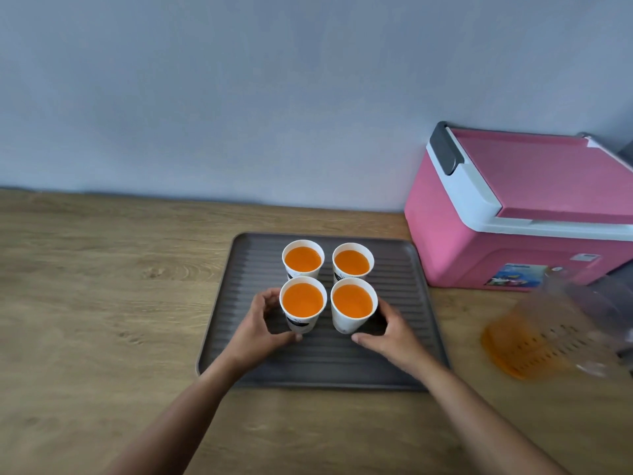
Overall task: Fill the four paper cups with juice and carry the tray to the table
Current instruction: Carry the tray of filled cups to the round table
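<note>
Hands sit at the middle of the tray (407,279) on the surface (102,286): left hand (262,325) curled round the near left cup (298,322), right hand (388,330) round the near right cup (344,323). The tray's long ends lie out past each hand.

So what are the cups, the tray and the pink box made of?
Cups: paper by the look, matte white walls with thin rolled rims. Tray: probably plastic, dull grey-brown, moulded in ridges. Pink box: hard plastic, smooth and slightly shiny, with a white rim and grey latch.
</note>
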Demonstrator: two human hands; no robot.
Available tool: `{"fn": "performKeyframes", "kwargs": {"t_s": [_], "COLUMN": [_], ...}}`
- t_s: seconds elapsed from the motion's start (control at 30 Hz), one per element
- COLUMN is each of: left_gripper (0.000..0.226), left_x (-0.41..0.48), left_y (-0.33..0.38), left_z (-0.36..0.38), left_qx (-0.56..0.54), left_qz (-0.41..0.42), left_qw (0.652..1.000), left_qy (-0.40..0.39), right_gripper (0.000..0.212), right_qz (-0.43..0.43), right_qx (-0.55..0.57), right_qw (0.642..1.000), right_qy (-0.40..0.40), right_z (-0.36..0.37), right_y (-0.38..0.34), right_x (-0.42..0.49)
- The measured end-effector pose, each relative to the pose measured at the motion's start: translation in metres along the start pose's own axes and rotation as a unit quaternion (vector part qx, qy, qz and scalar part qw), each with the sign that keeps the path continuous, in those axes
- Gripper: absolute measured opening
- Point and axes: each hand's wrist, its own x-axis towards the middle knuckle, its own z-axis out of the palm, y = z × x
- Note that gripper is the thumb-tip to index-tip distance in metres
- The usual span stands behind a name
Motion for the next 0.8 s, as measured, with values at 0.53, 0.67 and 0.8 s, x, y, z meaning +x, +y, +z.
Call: {"fn": "performKeyframes", "kwargs": {"t_s": [0.53, 0.67, 0.8], "left_gripper": [0.07, 0.07, 0.067], "left_x": [-0.001, -0.002, -0.004], "left_y": [0.001, 0.002, 0.005], "left_z": [0.029, 0.027, 0.027], "left_qx": [0.058, 0.049, 0.045], "left_qz": [0.031, 0.032, 0.03], "left_qw": [0.99, 0.991, 0.991], "left_qy": [0.121, 0.123, 0.122], "right_gripper": [0.064, 0.066, 0.065], "right_qz": [-0.023, -0.027, -0.03], "right_qx": [-0.039, -0.04, -0.035], "right_qw": [0.991, 0.99, 0.991], "right_qy": [0.126, 0.129, 0.125], "right_z": [0.027, 0.027, 0.028], "right_y": [0.003, 0.003, 0.004], "right_x": [-0.002, -0.002, -0.002]}}
